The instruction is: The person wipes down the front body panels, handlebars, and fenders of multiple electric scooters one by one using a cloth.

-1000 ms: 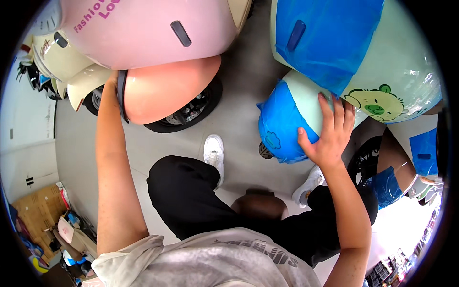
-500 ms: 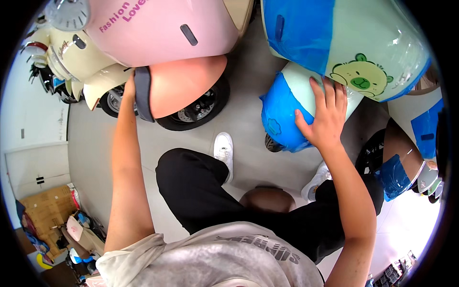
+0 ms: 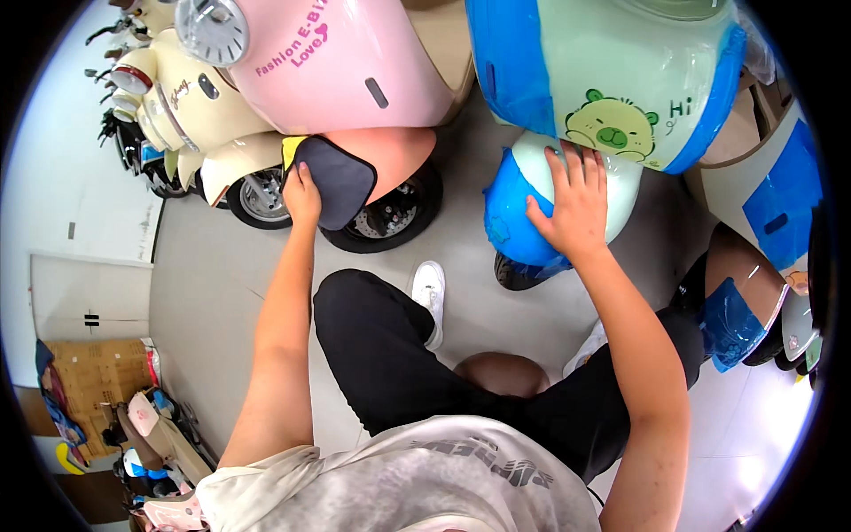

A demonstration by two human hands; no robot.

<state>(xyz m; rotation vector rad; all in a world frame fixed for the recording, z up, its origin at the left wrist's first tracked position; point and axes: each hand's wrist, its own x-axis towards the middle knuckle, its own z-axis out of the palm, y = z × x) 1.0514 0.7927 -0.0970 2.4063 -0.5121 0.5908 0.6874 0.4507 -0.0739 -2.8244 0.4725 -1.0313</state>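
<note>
My left hand grips a dark grey cloth by its left edge, where a bit of yellow shows. The cloth lies over the salmon-pink front fender of a pink scooter. With fingers spread, my right hand rests flat on the pale front fender of a mint-green scooter. Blue film covers the left part of that fender, and a cartoon bear is on the panel above.
A cream scooter stands at the left with others behind it. At the right is a brown and white scooter with blue film. A brown round seat shows between my legs. Cardboard leans far left.
My left hand has come rightward with the cloth, which now spreads flatter and shows a yellow corner. My right hand stays on the pale fender; the view has shifted somewhat.
</note>
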